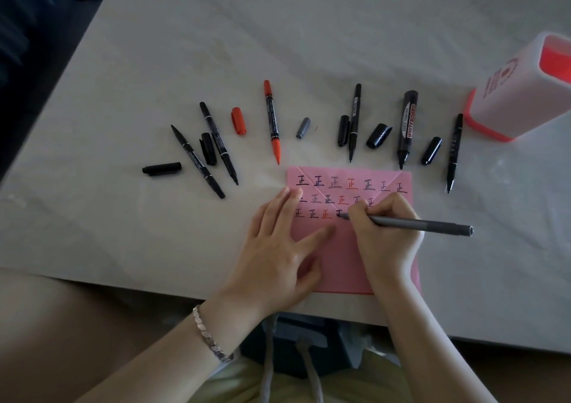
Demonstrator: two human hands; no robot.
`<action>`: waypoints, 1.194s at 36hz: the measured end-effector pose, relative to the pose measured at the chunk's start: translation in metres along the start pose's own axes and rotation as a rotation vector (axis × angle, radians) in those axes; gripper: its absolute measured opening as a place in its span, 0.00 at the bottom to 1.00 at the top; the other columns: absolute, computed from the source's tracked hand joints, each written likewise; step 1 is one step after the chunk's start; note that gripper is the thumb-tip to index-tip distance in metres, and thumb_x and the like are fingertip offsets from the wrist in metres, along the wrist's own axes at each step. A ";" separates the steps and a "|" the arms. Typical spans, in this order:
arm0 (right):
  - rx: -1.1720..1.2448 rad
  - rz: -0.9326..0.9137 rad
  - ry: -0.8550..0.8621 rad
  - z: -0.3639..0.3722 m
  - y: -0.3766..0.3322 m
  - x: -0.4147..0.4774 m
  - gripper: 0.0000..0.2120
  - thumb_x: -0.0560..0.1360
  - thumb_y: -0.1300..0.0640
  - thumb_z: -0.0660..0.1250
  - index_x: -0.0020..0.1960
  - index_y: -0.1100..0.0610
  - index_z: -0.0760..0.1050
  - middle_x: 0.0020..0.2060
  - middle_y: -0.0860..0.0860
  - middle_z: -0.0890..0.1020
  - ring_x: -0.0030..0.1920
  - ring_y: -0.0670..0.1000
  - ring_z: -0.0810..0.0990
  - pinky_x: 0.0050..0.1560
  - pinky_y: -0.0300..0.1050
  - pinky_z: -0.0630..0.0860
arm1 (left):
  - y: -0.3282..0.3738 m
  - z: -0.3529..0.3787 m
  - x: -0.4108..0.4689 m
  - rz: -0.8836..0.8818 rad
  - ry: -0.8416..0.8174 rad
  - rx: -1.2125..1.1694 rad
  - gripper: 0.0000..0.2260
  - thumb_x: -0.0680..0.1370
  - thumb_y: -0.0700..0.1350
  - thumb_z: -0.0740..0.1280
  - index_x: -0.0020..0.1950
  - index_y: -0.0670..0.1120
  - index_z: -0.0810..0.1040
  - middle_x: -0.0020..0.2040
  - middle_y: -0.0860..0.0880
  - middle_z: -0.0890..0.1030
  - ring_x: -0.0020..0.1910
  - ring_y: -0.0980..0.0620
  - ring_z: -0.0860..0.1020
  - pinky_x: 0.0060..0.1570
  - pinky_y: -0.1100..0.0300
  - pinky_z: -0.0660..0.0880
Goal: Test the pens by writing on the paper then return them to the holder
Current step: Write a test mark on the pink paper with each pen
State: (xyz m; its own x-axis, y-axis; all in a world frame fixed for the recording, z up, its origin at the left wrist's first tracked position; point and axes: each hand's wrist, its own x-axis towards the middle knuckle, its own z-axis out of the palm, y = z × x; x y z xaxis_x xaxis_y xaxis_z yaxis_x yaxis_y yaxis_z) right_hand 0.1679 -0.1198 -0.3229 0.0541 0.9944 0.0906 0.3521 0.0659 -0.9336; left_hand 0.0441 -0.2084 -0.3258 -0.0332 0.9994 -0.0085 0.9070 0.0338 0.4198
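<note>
Right hand (383, 232) is writing on the pink paper (340, 263) with a grey pen (420, 225); its grip is closing round the barrel near the tip, which is touching the sheet at the fourth mark of the third row. Left hand (278, 242) is lying flat with fingers spread, holding nothing and pinning the paper to the worktop (154, 47).

To do this step well, judging from the view: the left hand should be keeping the sheet from sliding, the strokes should be staying light and level with the row, and the ink should be showing as a clean line before the pen is judged good.

The pen's long axis is running nearly left to right, tip pointing left toward the marks, rear end pointing right and slightly toward the person. Its likely cap (302, 127), grey, is lying beyond the paper among the other uncapped pens, each pointing tip-down toward the sheet. The holder (506, 106) is standing at the far right, opening facing up, with no pens visible inside
</note>
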 end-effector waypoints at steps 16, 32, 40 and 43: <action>0.009 0.060 0.078 -0.002 -0.001 -0.001 0.18 0.64 0.69 0.67 0.26 0.55 0.61 0.19 0.43 0.69 0.23 0.41 0.65 0.25 0.28 0.62 | 0.000 -0.001 0.000 0.005 -0.009 0.003 0.20 0.71 0.53 0.59 0.63 0.56 0.74 0.70 0.34 0.65 0.71 0.39 0.57 0.68 0.48 0.51; 0.372 0.534 -0.266 -0.029 -0.036 0.060 0.16 0.75 0.53 0.64 0.31 0.58 0.76 0.19 0.46 0.75 0.20 0.42 0.70 0.24 0.31 0.70 | -0.001 0.004 -0.001 0.013 0.008 0.059 0.21 0.71 0.54 0.59 0.63 0.55 0.74 0.68 0.36 0.67 0.70 0.38 0.62 0.70 0.46 0.56; 0.163 0.458 -0.609 -0.012 -0.083 0.112 0.13 0.78 0.57 0.60 0.37 0.59 0.75 0.24 0.49 0.77 0.23 0.43 0.74 0.25 0.32 0.71 | -0.002 0.003 0.000 0.017 0.009 0.055 0.20 0.72 0.54 0.58 0.63 0.56 0.74 0.70 0.36 0.66 0.70 0.38 0.62 0.68 0.43 0.55; -0.084 0.355 -0.638 0.010 -0.086 0.120 0.11 0.75 0.56 0.64 0.36 0.59 0.76 0.30 0.52 0.77 0.26 0.45 0.73 0.29 0.34 0.70 | -0.002 0.003 0.000 0.014 0.007 0.066 0.20 0.72 0.54 0.58 0.63 0.56 0.74 0.70 0.36 0.66 0.70 0.39 0.62 0.67 0.42 0.54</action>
State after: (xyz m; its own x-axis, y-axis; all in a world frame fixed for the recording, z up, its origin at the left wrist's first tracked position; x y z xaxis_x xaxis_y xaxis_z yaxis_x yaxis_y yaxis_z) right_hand 0.1345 -0.0051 -0.2349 -0.3673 0.8111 -0.4552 0.4862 -0.2498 -0.8374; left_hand 0.0433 -0.2084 -0.3300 -0.0234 0.9997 0.0031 0.9329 0.0207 0.3595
